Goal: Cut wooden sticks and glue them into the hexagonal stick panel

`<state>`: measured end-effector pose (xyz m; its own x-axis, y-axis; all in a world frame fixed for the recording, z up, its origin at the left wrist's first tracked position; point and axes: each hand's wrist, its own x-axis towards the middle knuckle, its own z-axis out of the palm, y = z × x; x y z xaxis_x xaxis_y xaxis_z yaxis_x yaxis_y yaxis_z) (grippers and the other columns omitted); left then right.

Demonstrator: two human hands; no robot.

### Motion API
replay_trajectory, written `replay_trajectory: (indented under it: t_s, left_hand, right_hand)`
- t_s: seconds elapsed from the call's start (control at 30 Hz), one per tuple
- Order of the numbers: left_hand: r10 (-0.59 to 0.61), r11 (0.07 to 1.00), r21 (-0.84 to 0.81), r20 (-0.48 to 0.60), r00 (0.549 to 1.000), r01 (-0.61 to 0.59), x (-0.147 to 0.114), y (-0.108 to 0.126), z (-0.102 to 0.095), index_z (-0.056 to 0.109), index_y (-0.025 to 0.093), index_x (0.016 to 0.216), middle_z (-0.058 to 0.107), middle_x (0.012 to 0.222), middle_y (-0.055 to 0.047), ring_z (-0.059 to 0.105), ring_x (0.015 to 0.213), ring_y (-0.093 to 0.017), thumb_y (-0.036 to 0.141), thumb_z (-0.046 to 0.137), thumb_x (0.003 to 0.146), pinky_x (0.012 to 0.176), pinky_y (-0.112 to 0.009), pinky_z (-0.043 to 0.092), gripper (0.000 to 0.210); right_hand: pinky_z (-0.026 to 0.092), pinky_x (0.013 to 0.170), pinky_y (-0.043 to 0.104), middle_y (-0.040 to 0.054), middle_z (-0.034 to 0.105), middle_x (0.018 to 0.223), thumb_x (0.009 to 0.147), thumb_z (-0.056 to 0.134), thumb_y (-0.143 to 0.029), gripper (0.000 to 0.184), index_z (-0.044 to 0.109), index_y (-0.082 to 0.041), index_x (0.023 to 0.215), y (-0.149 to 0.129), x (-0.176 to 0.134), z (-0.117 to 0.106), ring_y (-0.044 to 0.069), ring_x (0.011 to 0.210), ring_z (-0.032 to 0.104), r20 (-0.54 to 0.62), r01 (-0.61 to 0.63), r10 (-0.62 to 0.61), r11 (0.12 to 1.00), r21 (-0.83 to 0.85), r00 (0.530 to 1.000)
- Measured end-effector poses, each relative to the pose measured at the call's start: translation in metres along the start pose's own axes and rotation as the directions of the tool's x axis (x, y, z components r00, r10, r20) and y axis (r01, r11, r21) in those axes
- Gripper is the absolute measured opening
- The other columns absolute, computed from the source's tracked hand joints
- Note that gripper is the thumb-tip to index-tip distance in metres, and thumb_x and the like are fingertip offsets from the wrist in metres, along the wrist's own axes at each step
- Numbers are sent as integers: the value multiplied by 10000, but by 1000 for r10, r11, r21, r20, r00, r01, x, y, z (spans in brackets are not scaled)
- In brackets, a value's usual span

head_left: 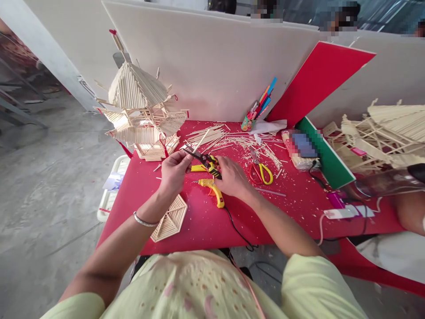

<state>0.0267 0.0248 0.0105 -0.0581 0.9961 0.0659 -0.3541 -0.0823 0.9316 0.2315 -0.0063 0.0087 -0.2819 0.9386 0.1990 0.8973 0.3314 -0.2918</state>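
Note:
My right hand (pixel 229 176) is closed around the handles of black-and-yellow cutting shears (pixel 210 165), whose dark blades point left. Pinched in the fingers of my left hand (pixel 175 170) is a thin wooden stick (pixel 201 141), slanting up to the right beside the blades; whether the blades touch it I cannot tell. Below the shears a yellow glue gun (pixel 212 190) lies on the red table. A flat hexagonal panel of sticks (pixel 172 218) sits under my left wrist. Part of a yellow object (pixel 198 168), kind unclear, shows behind the shears.
A stick-built pagoda model (pixel 142 115) stands at the back left. Loose sticks (pixel 212 136) and chips litter the red table (pixel 133 212). Scissors (pixel 260 173), a pen holder (pixel 247 122), a green divider board (pixel 328 155) and a power strip (pixel 348 212) are rightward, near another person's arm (pixel 410 208).

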Motion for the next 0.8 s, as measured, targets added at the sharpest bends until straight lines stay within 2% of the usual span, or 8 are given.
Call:
replay_trajectory:
  t_s: [0.17, 0.23, 0.3, 0.4, 0.5, 0.67, 0.73, 0.8]
  left_hand:
    - [97, 947, 300, 77, 992, -116, -4, 3, -7, 788, 165, 851, 583, 559, 16, 471, 489, -82, 381, 860, 795, 467, -212, 357, 235]
    - [138, 915, 367, 101, 985, -165, -4, 3, -10, 805, 170, 844, 586, 568, 9, 488, 516, -89, 327, 839, 807, 490, -213, 360, 165]
    - [106, 926, 349, 136, 985, -147, -1, 3, -11, 802, 168, 802, 593, 579, -3, 481, 514, -88, 323, 824, 812, 487, -216, 349, 158]
    - [-22, 966, 255, 210, 978, -33, 3, 5, -12, 777, 160, 748, 622, 604, -28, 451, 474, -78, 384, 826, 813, 457, -219, 323, 238]
    - [-91, 977, 208, 243, 966, 40, 4, 11, -12, 747, 151, 701, 620, 593, -35, 442, 451, -67, 417, 862, 782, 437, -210, 304, 301]
    - [-181, 981, 128, 303, 936, 148, 1, 22, -14, 728, 133, 701, 610, 589, -29, 408, 418, -43, 402, 917, 713, 401, -195, 252, 329]
    - [-209, 977, 104, 321, 924, 185, 2, 25, -16, 721, 126, 700, 606, 590, -27, 407, 412, -38, 391, 924, 704, 393, -186, 239, 334]
    - [-259, 966, 80, 345, 902, 247, 4, 26, -18, 704, 126, 688, 601, 587, -23, 396, 400, -32, 374, 927, 697, 380, -178, 218, 334]
  right_hand:
    - [502, 831, 388, 105, 680, 1054, 848, 649, -203, 327, 540, -200, 1157, 4, -2, 2, 279, 923, 621, -17, -19, 20, 998, 58, 1000]
    - [505, 867, 395, 108, 681, 1093, 836, 641, -183, 372, 539, -205, 1194, 8, -3, 3, 285, 968, 621, -16, -9, 11, 996, 90, 1000]
    - [504, 941, 423, 124, 662, 1189, 814, 647, -165, 517, 504, -201, 1310, 13, -3, 3, 304, 1075, 610, -11, 22, -21, 992, 121, 1000]
    - [494, 1009, 462, 149, 615, 1277, 800, 654, -163, 677, 424, -182, 1436, 17, -3, 2, 327, 1176, 577, 10, 66, -68, 986, 153, 998]
    - [496, 978, 459, 149, 618, 1242, 823, 657, -189, 626, 442, -171, 1411, 16, -2, -1, 327, 1135, 582, 21, 73, -77, 985, 155, 997]
    - [492, 888, 413, 94, 649, 1076, 852, 695, -260, 409, 520, -204, 1218, 8, -2, -1, 291, 980, 596, 9, 49, -51, 982, 181, 999]
    - [491, 900, 417, 94, 646, 1089, 856, 688, -258, 405, 516, -210, 1219, 9, -2, 0, 295, 1000, 598, 18, 57, -62, 980, 192, 998]
    - [492, 945, 438, 109, 635, 1160, 856, 683, -257, 486, 490, -208, 1300, 13, -2, 2, 311, 1071, 593, 27, 94, -102, 973, 212, 994]
